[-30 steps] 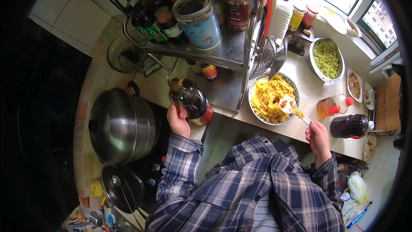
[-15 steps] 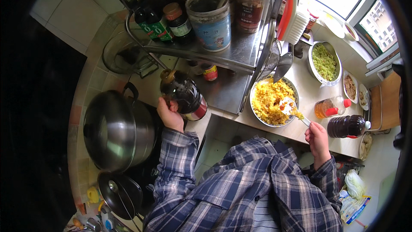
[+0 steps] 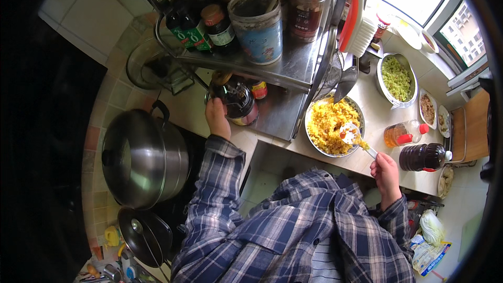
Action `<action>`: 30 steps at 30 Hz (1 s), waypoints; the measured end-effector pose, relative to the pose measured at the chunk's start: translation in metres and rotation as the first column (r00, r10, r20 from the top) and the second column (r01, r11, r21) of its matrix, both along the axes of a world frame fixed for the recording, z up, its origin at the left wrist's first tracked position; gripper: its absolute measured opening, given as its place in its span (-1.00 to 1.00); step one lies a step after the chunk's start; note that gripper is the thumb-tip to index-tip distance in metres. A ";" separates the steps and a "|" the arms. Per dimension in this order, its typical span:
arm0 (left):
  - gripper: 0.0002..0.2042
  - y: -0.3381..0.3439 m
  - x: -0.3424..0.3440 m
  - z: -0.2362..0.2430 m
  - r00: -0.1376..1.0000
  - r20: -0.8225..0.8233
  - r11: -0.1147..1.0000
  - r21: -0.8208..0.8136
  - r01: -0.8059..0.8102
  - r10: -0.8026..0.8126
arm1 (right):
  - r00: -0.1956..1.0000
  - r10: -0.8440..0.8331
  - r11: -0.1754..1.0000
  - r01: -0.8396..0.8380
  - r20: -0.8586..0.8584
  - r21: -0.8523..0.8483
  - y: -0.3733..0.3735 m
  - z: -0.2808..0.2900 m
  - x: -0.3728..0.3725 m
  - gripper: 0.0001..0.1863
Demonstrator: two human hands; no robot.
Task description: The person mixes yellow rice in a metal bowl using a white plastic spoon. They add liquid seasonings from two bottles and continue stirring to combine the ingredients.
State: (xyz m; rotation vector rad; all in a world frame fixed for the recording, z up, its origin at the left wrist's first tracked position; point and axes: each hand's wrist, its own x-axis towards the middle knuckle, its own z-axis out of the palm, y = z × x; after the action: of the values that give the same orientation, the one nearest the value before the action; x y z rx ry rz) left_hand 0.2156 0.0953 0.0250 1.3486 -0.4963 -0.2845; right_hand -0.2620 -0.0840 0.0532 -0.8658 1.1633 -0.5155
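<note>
My left hand is closed round the side of a dark glass jar with a brownish top. The jar is at the front of the metal rack's lower shelf, beside a small jar with a red and yellow label. On the right, my right hand grips the handle of a white spoon. Its bowl, smeared with reddish-brown sauce, rests in crumbly yellow food that looks like egg. A patterned round bowl holds this food on the counter.
A large lidded steel pot and a dark wok stand left. Right of the bowl are chopped greens in a basin, an amber bottle and a dark bottle. Jars and a blue tub fill the upper shelf.
My left hand has carried the dark jar away from me and slightly right, onto the lower shelf area. My right hand and the spoon have barely shifted.
</note>
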 end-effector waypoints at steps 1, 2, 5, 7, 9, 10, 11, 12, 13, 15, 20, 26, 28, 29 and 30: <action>-0.69 -0.001 0.000 0.005 0.996 0.073 0.984 0.166 -0.071 0.059 | 1.000 -0.001 1.000 0.001 0.003 0.005 0.001 -0.001 -0.002 -0.72; -0.65 -0.003 0.000 0.012 0.989 0.129 0.975 0.198 -0.101 0.076 | 1.000 -0.005 1.000 0.005 0.007 0.012 0.001 -0.002 -0.003 -0.72; -0.35 -0.003 -0.003 0.032 0.969 0.213 0.912 0.359 -0.199 0.128 | 0.999 -0.032 0.999 0.032 0.006 0.010 0.001 -0.005 -0.007 -0.71; -0.34 -0.010 0.002 0.044 0.987 0.105 0.916 0.370 -0.153 0.123 | 0.999 -0.038 0.999 0.037 0.017 0.011 0.000 -0.007 -0.009 -0.71; -0.28 -0.014 0.002 0.048 0.996 0.027 0.932 0.350 -0.088 0.084 | 0.999 -0.027 1.000 0.027 0.028 0.007 -0.001 -0.010 -0.009 -0.71; -0.28 -0.016 0.005 0.049 0.994 0.046 0.922 0.373 -0.106 0.096 | 0.999 -0.022 1.000 0.022 0.028 0.006 -0.002 -0.011 -0.009 -0.72; -0.28 -0.019 0.007 0.048 0.993 0.063 0.909 0.399 -0.121 0.104 | 0.999 -0.023 1.000 0.023 0.031 0.008 -0.001 -0.012 -0.009 -0.72; -0.27 -0.020 0.010 0.047 0.992 0.037 0.884 0.450 -0.124 0.120 | 0.999 -0.013 1.000 0.012 0.029 0.015 -0.002 -0.012 -0.009 -0.72; -0.27 -0.019 0.013 0.046 0.991 0.091 0.874 0.470 -0.127 0.095 | 0.999 -0.006 1.000 0.005 0.034 0.021 -0.002 -0.012 -0.008 -0.72; -0.26 -0.017 0.016 0.042 0.993 0.082 0.827 0.551 -0.113 0.081 | 0.999 0.008 1.000 -0.010 0.040 0.027 -0.003 -0.013 -0.007 -0.72; -0.25 -0.007 0.014 0.034 0.994 0.069 0.843 0.528 -0.108 0.084 | 0.997 0.029 0.999 -0.031 0.070 0.019 -0.005 -0.012 -0.005 -0.73; -0.24 -0.009 0.013 0.044 0.992 0.065 0.850 0.512 -0.126 0.108 | 0.999 0.010 1.000 -0.011 0.039 0.013 -0.004 -0.013 -0.009 -0.72; -0.26 -0.013 0.010 0.049 0.993 -0.022 0.889 0.449 -0.095 0.118 | 1.000 0.003 1.000 -0.003 0.031 0.013 -0.004 -0.014 -0.011 -0.72; -0.27 -0.016 0.011 0.053 0.988 -0.078 0.908 0.410 -0.092 0.135 | 0.999 -0.006 1.000 0.005 0.035 0.019 -0.005 -0.014 -0.011 -0.72; -0.28 -0.017 0.012 0.057 0.969 -0.177 0.916 0.391 -0.094 0.175 | 0.999 0.001 1.000 -0.002 0.035 0.018 -0.005 -0.015 -0.011 -0.72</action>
State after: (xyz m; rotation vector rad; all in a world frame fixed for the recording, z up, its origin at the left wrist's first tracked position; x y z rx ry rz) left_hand 0.2274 0.0778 0.0822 1.7010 -0.1717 -0.4181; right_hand -0.2729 -0.0890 0.0380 -0.8393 1.1337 -0.5170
